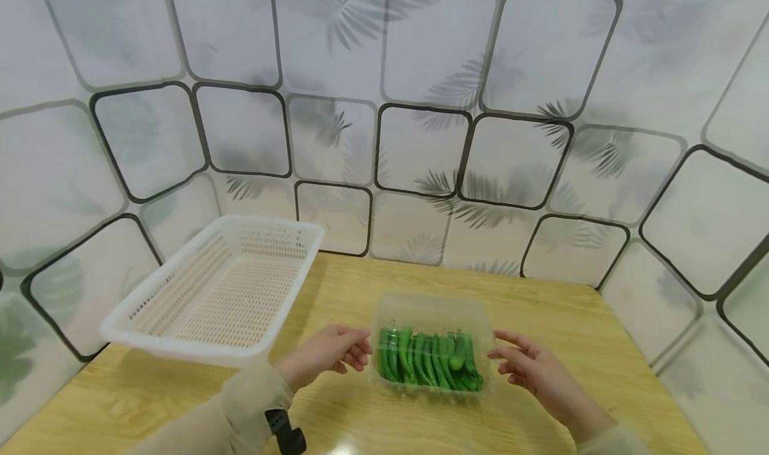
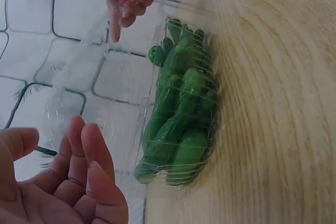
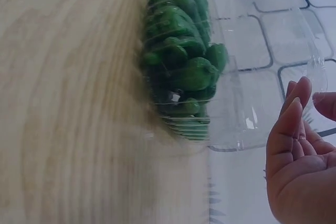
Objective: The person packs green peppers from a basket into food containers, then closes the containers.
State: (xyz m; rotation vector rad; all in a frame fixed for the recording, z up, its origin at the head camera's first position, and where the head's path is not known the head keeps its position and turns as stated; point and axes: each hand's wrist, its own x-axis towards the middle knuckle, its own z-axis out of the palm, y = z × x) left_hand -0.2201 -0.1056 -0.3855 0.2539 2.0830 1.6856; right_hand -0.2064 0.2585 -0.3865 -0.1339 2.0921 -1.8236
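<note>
A clear plastic clamshell box (image 1: pixel 434 391) stands on the table, filled with a row of long green peppers (image 1: pixel 428 358). Its see-through lid (image 2: pixel 79 82) rises above the peppers; whether it is latched I cannot tell. My left hand (image 1: pixel 333 351) is at the box's left side, fingers loosely bent, with nothing in its grasp. On the other side is my right hand (image 1: pixel 535 375), thumb and fingers apart, fingertips close to the lid's edge. In the right wrist view, a gap shows between the thumb and fingers of the right hand (image 3: pixel 304 156).
A white perforated plastic basket (image 1: pixel 288 301) sits at the left of the wooden table (image 1: pixel 342 415). Behind the table hangs a patterned wall covering (image 1: pixel 336 141) with rounded squares and leaves. A dark watch (image 1: pixel 285 431) is on the left wrist.
</note>
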